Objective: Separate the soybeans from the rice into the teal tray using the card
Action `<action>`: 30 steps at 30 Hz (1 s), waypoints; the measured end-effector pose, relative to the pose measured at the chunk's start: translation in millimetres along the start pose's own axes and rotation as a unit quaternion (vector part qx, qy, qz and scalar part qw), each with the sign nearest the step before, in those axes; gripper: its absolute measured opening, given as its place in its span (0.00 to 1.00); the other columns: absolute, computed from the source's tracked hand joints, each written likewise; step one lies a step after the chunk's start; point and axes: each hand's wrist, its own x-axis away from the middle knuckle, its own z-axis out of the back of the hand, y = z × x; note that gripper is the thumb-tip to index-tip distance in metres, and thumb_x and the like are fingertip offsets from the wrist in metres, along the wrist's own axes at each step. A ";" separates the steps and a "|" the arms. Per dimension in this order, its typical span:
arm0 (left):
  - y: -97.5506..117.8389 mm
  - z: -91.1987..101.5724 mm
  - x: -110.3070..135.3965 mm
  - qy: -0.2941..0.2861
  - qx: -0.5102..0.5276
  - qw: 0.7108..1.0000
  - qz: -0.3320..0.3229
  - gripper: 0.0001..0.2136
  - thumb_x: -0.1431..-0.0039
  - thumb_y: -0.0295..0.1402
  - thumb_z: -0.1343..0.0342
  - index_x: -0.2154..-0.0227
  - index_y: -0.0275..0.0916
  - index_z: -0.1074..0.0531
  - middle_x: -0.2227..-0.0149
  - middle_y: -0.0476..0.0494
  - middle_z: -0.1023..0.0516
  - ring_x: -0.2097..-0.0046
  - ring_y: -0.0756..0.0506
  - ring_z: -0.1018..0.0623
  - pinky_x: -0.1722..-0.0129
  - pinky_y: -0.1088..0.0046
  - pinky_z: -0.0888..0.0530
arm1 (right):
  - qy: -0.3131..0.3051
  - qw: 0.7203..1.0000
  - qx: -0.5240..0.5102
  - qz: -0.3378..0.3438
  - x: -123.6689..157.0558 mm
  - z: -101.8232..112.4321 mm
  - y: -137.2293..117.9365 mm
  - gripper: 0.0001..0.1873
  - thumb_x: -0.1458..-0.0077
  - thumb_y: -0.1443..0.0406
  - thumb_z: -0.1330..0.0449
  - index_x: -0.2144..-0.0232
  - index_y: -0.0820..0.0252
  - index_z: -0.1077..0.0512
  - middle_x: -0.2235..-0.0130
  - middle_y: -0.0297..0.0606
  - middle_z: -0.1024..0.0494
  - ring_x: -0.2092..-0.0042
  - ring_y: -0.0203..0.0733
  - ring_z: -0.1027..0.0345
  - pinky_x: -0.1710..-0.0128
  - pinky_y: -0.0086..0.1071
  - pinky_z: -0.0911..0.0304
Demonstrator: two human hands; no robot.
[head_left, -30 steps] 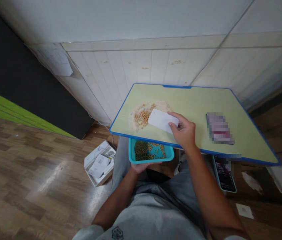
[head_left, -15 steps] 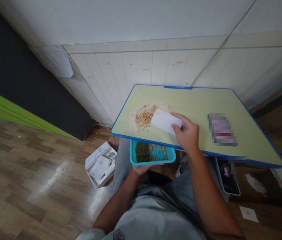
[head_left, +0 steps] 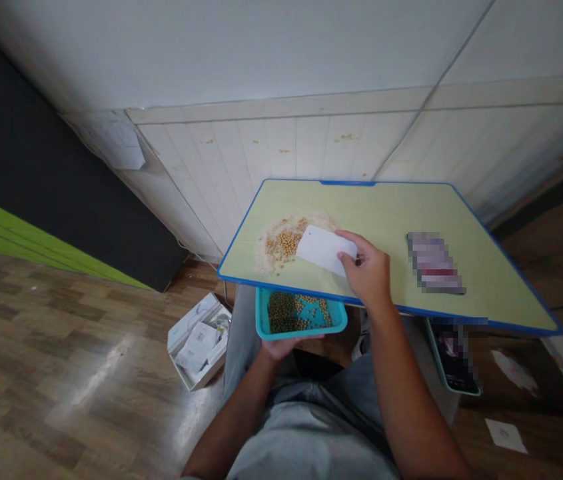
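My right hand [head_left: 368, 267] pinches the right end of a flat white card [head_left: 324, 250] over the table. The card's left end is at a pile of yellow soybeans [head_left: 284, 247], which lies amid pale grains [head_left: 262, 257] spread on the tabletop. Below the table's front edge, my left hand [head_left: 284, 347] supports a turquoise tray [head_left: 301, 331] from underneath; most of its fingers are hidden. Inside the tray, dark green beans [head_left: 281, 312] fill the left side and loose soybeans [head_left: 318, 310] lie on the right.
The pale yellow table [head_left: 396, 207] has a blue rim and stands against the white wall. A pixelated flat packet [head_left: 435, 263] rests on its right side. On the floor at left sits an open white box [head_left: 200, 343]. A phone [head_left: 456, 360] lies below the table at right.
The whole view has shifted slightly, with the scene lower and a little to the left. The card, both hands and the tray keep nearly the same places relative to the table.
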 end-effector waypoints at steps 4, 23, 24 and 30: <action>0.9 3.5 -0.2 -0.001 -0.023 1.000 0.005 0.39 0.29 0.62 0.68 0.24 0.53 0.38 0.18 0.42 0.46 0.19 0.19 0.52 0.29 0.17 0.51 | 0.000 1.000 0.001 0.002 -0.8 0.7 -0.2 0.25 0.46 0.66 0.37 0.46 0.52 0.14 0.52 0.40 0.10 0.74 0.37 0.33 0.69 0.37 0.33; -1.5 -6.4 0.5 0.032 -0.043 0.998 -0.010 0.38 0.30 0.63 0.65 0.25 0.54 0.34 0.21 0.41 0.38 0.20 0.18 0.48 0.31 0.15 0.49 | 0.010 1.000 0.005 0.004 0.6 5.6 -2.1 0.25 0.46 0.66 0.38 0.47 0.52 0.14 0.58 0.36 0.11 0.76 0.37 0.37 0.73 0.36 0.37; -1.5 -6.2 0.5 0.024 -0.042 0.999 -0.008 0.38 0.30 0.63 0.65 0.25 0.54 0.35 0.20 0.41 0.39 0.19 0.18 0.50 0.30 0.15 0.50 | 0.011 1.000 0.004 0.005 0.9 5.4 -2.1 0.25 0.46 0.66 0.38 0.47 0.52 0.14 0.59 0.36 0.11 0.75 0.37 0.37 0.73 0.36 0.37; -2.0 -5.1 0.9 0.001 -0.042 0.999 0.001 0.39 0.30 0.63 0.64 0.25 0.51 0.35 0.18 0.39 0.44 0.19 0.17 0.53 0.29 0.15 0.54 | 0.018 1.000 -0.005 0.010 1.3 5.2 -1.9 0.25 0.46 0.66 0.38 0.47 0.51 0.14 0.56 0.37 0.10 0.72 0.40 0.30 0.71 0.37 0.33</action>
